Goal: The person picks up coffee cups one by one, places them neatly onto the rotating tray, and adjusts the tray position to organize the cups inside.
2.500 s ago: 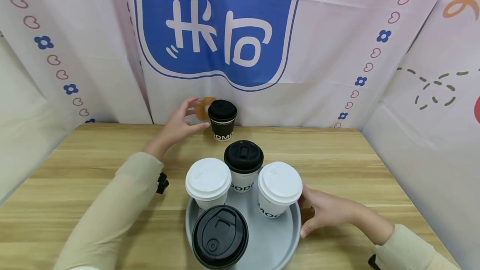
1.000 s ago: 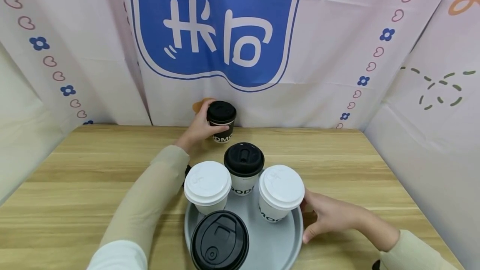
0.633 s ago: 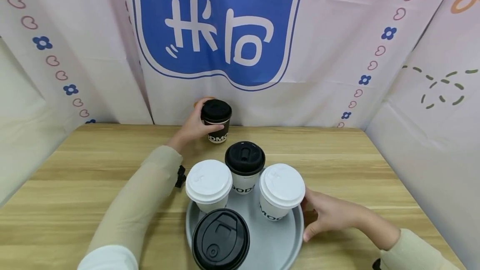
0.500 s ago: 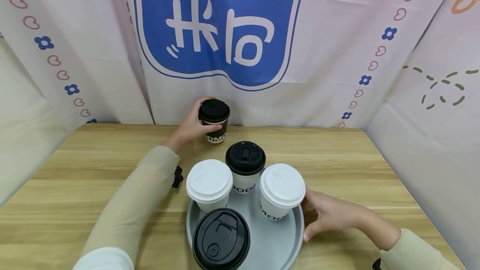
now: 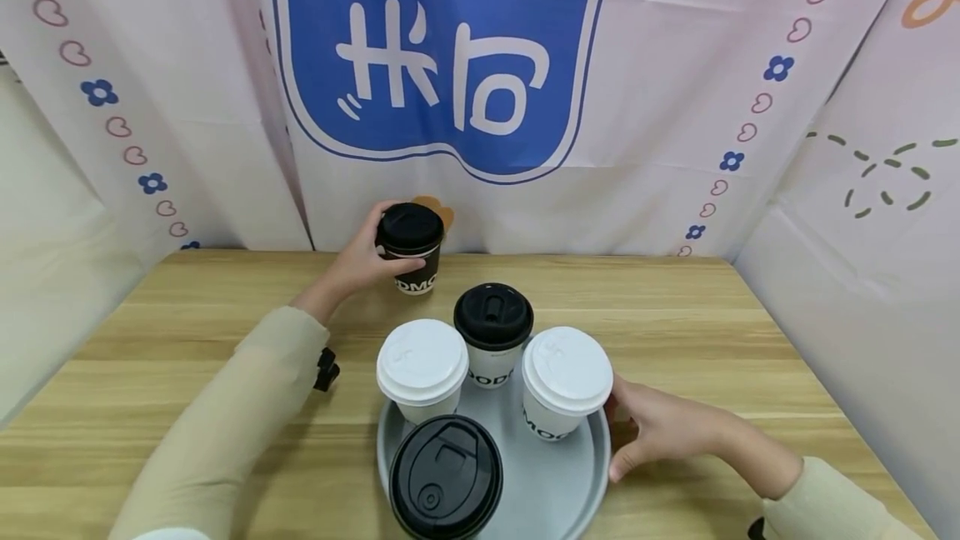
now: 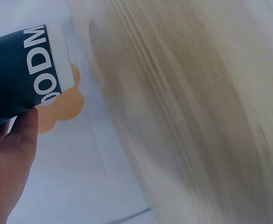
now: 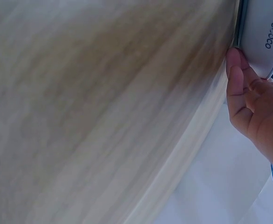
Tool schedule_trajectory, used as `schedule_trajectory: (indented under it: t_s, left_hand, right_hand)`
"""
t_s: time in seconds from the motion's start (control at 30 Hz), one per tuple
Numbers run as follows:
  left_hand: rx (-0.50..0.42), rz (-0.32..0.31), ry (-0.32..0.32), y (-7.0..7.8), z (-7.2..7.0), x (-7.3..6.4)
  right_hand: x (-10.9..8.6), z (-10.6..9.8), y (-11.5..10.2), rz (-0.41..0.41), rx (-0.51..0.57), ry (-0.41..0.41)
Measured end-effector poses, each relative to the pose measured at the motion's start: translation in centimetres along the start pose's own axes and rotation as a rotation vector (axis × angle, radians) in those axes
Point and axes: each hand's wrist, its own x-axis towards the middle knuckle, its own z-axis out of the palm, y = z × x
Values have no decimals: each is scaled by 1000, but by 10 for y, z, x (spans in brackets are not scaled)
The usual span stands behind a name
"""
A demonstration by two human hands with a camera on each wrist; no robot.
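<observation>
My left hand [image 5: 363, 261] grips a small black paper cup [image 5: 416, 267] with a black lid near the table's back edge. In the left wrist view, the base of this black cup [image 6: 38, 70] appears to be off the wood. My right hand [image 5: 667, 427] holds the right side of a round grey tray [image 5: 551, 502]. In the right wrist view its fingertips [image 7: 234, 58] curl against the tray's outer wall. On the tray stand white-lidded cups to the left [image 5: 422, 365] and right [image 5: 567, 377], a black-lidded white cup [image 5: 492, 319] behind, and a large black-lidded cup [image 5: 446, 477] in front.
The wooden table [image 5: 225, 307] runs back to a white cloth wall with a blue printed emblem [image 5: 442, 65]. White side walls stand left and right [image 5: 862, 273]. The tray takes up the front middle of the table.
My left hand reached the black cup, closed its fingers around it, and has moved it left and slightly nearer. The right hand stays at the tray's side; the tray cups stay put.
</observation>
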Motion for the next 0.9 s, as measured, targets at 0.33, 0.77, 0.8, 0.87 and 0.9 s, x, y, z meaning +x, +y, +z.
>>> schedule_trajectory:
  t_s: [0.33, 0.77, 0.8, 0.87, 0.9]
  left_hand:
    - [57, 22, 18, 14, -19, -29]
    - [161, 60, 74, 38, -55, -98]
    - [160, 66, 75, 39, -58, -103]
    - [161, 92, 74, 41, -62, -114]
    - [162, 105, 73, 42, -63, -119]
  right_hand:
    - [0, 0, 0, -12, -15, 8]
    - [2, -1, -1, -23, -14, 7]
    - [2, 0, -1, -22, -11, 5]
    - [1, 0, -1, -18, -11, 6]
    - [1, 1, -1, -13, -11, 7]
